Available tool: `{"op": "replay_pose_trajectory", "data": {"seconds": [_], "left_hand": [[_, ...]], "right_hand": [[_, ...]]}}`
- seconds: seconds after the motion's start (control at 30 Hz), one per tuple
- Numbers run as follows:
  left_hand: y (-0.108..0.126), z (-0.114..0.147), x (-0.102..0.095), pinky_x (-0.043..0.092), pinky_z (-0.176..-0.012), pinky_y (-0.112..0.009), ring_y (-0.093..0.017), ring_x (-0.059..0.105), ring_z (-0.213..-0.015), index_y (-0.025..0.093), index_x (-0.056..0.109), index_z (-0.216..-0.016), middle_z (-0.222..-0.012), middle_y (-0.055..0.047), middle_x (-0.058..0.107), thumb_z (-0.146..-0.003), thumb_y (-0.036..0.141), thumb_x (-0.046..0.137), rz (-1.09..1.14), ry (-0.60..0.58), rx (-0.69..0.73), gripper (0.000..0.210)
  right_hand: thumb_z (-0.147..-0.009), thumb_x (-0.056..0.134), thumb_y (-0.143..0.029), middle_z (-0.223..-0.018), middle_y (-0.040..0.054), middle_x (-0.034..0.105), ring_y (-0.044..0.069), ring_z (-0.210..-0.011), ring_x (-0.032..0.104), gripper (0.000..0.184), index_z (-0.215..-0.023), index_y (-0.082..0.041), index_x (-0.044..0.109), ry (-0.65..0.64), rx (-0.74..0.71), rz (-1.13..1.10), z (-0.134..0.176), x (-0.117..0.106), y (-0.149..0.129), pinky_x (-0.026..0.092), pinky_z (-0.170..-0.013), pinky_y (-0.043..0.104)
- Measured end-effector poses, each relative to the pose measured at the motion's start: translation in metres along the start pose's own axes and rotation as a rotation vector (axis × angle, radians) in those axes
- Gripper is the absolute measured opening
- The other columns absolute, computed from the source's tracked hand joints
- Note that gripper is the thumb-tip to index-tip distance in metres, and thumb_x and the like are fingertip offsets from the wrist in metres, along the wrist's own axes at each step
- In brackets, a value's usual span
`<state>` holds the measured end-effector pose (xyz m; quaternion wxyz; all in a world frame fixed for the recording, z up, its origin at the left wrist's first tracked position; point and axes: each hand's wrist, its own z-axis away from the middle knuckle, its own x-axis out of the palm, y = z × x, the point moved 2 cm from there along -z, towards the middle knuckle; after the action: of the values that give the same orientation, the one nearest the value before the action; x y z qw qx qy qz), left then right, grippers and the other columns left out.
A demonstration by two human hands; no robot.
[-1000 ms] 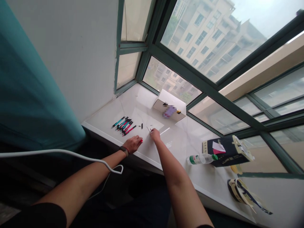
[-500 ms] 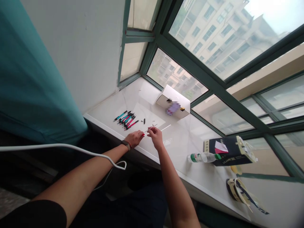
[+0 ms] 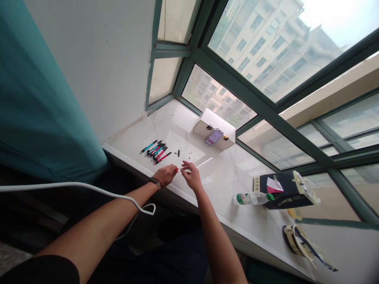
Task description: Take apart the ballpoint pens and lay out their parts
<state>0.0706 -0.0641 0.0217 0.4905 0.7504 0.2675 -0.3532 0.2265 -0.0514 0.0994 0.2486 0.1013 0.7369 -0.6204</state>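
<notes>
My left hand (image 3: 166,174), a dark band on its wrist, is closed around a red pen barrel; only the red end (image 3: 177,169) shows past the fingertips. From that end a thin pen refill (image 3: 180,169) sticks out toward my right hand (image 3: 191,174). The fingers of my right hand are spread, thumb and forefinger apart on either side of the refill; whether one touches it is too small to make out. Left of the hands lies a pile of pens (image 3: 156,151) in black, red and blue. Beyond them sit a short black pen part (image 3: 179,153) and small metal bits (image 3: 190,153).
A white box (image 3: 217,122) stands against the window. On the sill (image 3: 207,189) to the right are a plastic bottle (image 3: 251,198) with a green cap, a dark carton (image 3: 286,189) and a cap-like visor (image 3: 293,238). A white cable (image 3: 112,191) crosses above my left forearm.
My right hand has loosened its pinch on the long refill and spread its fingers. Less of the refill shows outside the red barrel. My left hand keeps its grip.
</notes>
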Motion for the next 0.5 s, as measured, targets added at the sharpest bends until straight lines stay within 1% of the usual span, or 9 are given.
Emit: {"op": "replay_pose_trajectory", "data": {"seconds": [0.07, 0.13, 0.17, 0.2, 0.27, 0.33, 0.43, 0.5], "left_hand": [[0.001, 0.000, -0.001, 0.043, -0.070, -0.030, -0.018, 0.057, -0.084, 0.021, 0.054, -0.105, -0.095, -0.006, 0.060, -0.101, 0.040, 0.023, 0.003, 0.000, -0.004, 0.037], [0.002, 0.000, -0.001, 0.043, -0.071, -0.030, -0.018, 0.057, -0.085, 0.022, 0.054, -0.105, -0.095, -0.006, 0.060, -0.101, 0.039, 0.024, 0.002, -0.002, -0.003, 0.035], [0.002, -0.001, -0.001, 0.043, -0.071, -0.029, -0.018, 0.057, -0.085, 0.022, 0.054, -0.105, -0.096, -0.006, 0.060, -0.101, 0.039, 0.024, -0.001, -0.003, -0.002, 0.035], [0.002, -0.001, 0.000, 0.042, -0.070, -0.029, -0.018, 0.057, -0.085, 0.022, 0.054, -0.105, -0.096, -0.006, 0.060, -0.101, 0.039, 0.024, -0.006, -0.004, -0.002, 0.035], [0.001, -0.001, 0.001, 0.042, -0.069, -0.029, -0.018, 0.057, -0.084, 0.022, 0.054, -0.104, -0.095, -0.006, 0.060, -0.101, 0.039, 0.024, -0.017, -0.008, -0.002, 0.035], [0.000, -0.002, 0.002, 0.042, -0.069, -0.029, -0.018, 0.056, -0.084, 0.022, 0.054, -0.103, -0.094, -0.005, 0.059, -0.101, 0.039, 0.024, -0.026, -0.014, 0.003, 0.035], [-0.002, -0.003, 0.004, 0.043, -0.070, -0.029, -0.018, 0.056, -0.084, 0.022, 0.054, -0.102, -0.093, -0.005, 0.059, -0.101, 0.039, 0.025, -0.027, -0.019, 0.014, 0.034], [-0.002, -0.003, 0.005, 0.043, -0.071, -0.029, -0.017, 0.056, -0.084, 0.022, 0.054, -0.101, -0.092, -0.005, 0.058, -0.101, 0.039, 0.025, -0.032, -0.021, 0.018, 0.034]], "right_hand": [[-0.082, 0.061, -0.034, -0.103, 0.0062, 0.067, 0.018, -0.085, 0.064, 0.038, -0.118, -0.023, 0.062, 0.074, 0.048, 0.040, -0.004, -0.015, 0.015, 0.054, -0.069, 0.030], [-0.082, 0.060, -0.035, -0.094, 0.0058, 0.068, 0.018, -0.079, 0.064, 0.033, -0.112, -0.020, 0.065, 0.185, 0.125, 0.120, -0.013, -0.030, 0.034, 0.052, -0.069, 0.030], [-0.082, 0.059, -0.034, -0.091, 0.0055, 0.068, 0.017, -0.076, 0.064, 0.030, -0.108, -0.019, 0.066, 0.220, 0.162, 0.167, -0.019, -0.036, 0.044, 0.052, -0.071, 0.031], [-0.082, 0.059, -0.032, -0.089, 0.0051, 0.068, 0.017, -0.074, 0.063, 0.028, -0.105, -0.018, 0.066, 0.229, 0.196, 0.212, -0.027, -0.040, 0.054, 0.051, -0.072, 0.031], [-0.082, 0.059, -0.029, -0.089, 0.0049, 0.068, 0.017, -0.073, 0.063, 0.025, -0.103, -0.017, 0.066, 0.192, 0.240, 0.297, -0.048, -0.043, 0.071, 0.050, -0.074, 0.030], [-0.082, 0.057, -0.025, -0.095, 0.0059, 0.067, 0.016, -0.076, 0.062, 0.025, -0.104, -0.017, 0.066, 0.143, 0.248, 0.396, -0.071, -0.041, 0.082, 0.049, -0.078, 0.029], [-0.084, 0.054, -0.018, -0.106, 0.0083, 0.063, 0.017, -0.089, 0.061, 0.024, -0.105, -0.017, 0.066, 0.086, 0.245, 0.577, -0.105, -0.035, 0.091, 0.045, -0.085, 0.028], [-0.085, 0.052, -0.015, -0.109, 0.0091, 0.060, 0.018, -0.095, 0.059, 0.025, -0.106, -0.018, 0.066, 0.035, 0.252, 0.693, -0.122, -0.032, 0.094, 0.043, -0.084, 0.027]]}}
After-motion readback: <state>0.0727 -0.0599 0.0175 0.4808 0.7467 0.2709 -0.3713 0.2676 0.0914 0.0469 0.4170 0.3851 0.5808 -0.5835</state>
